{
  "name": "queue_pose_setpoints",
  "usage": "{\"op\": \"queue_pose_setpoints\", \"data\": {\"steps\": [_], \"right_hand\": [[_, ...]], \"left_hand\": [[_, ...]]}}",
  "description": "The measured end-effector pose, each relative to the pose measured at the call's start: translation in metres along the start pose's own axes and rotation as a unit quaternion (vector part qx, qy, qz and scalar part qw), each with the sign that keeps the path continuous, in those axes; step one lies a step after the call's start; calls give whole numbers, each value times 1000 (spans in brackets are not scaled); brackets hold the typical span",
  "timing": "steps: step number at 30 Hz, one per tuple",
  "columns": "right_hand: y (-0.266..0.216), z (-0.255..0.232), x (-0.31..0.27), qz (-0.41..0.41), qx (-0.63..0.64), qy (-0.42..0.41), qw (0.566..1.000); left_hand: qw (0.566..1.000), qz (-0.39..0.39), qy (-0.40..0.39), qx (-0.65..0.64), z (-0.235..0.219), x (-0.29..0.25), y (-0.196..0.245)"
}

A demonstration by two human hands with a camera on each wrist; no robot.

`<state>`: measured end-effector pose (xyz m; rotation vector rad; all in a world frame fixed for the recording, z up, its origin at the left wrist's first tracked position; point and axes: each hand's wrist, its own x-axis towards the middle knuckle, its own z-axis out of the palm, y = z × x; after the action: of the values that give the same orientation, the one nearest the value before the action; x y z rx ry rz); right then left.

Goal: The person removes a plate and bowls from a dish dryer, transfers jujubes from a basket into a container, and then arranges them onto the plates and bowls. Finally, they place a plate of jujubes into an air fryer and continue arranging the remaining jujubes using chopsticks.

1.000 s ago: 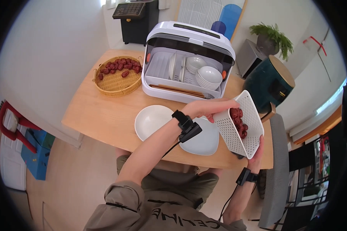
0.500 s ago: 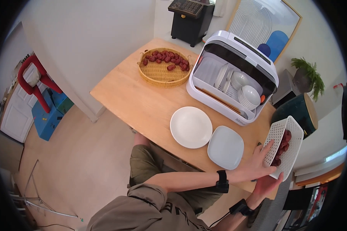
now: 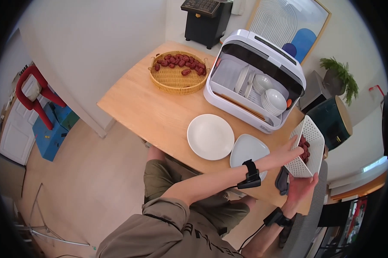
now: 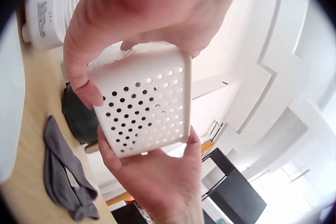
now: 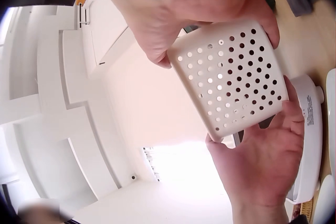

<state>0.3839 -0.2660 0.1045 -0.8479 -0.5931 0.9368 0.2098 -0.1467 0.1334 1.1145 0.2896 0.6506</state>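
Observation:
Near the table's right edge, both hands hold a white perforated basket [image 3: 313, 148], tilted, with red dates [image 3: 304, 149] inside. My left hand [image 3: 284, 155] grips its left side; in the left wrist view that hand [image 4: 142, 14] has its fingers bent over the upper end. From below, my right hand [image 3: 300, 188] supports the near end, and in the right wrist view its thumb and fingers [image 5: 194, 3] clasp two sides. Holes cover the basket's end wall [image 5: 231, 77]. A woven tray [image 3: 177, 81] with more dates stands at the table's back left.
A round white plate [image 3: 210, 136] and a pale squarish plate [image 3: 248, 150] lie left of the hands. Behind them stands a dish cabinet [image 3: 241, 112] with bowls and chopsticks. A dark green appliance [image 3: 331, 120] is beyond the basket, and a grey cloth [image 4: 63, 166] lies below it.
The head view has swung right. My left hand has shifted from the basket's far end to its left side, and the basket has turned, with fewer dates showing than before.

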Motion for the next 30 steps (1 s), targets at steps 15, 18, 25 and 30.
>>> {"op": "queue_pose_setpoints", "data": {"steps": [15, 18, 25, 30], "right_hand": [[15, 10, -21, -55, 19, 61, 996], [2, 5, 5, -13, 5, -6, 1000], [-11, 24, 7, 21, 52, -45, 997], [4, 17, 5, 21, 28, 30, 999]], "left_hand": [[964, 4, 18, 264, 2, 5, -33], [998, -1, 4, 59, -5, 6, -11], [988, 94, 36, 116, -9, -19, -25], [985, -14, 17, 172, -11, -27, -23]]}}
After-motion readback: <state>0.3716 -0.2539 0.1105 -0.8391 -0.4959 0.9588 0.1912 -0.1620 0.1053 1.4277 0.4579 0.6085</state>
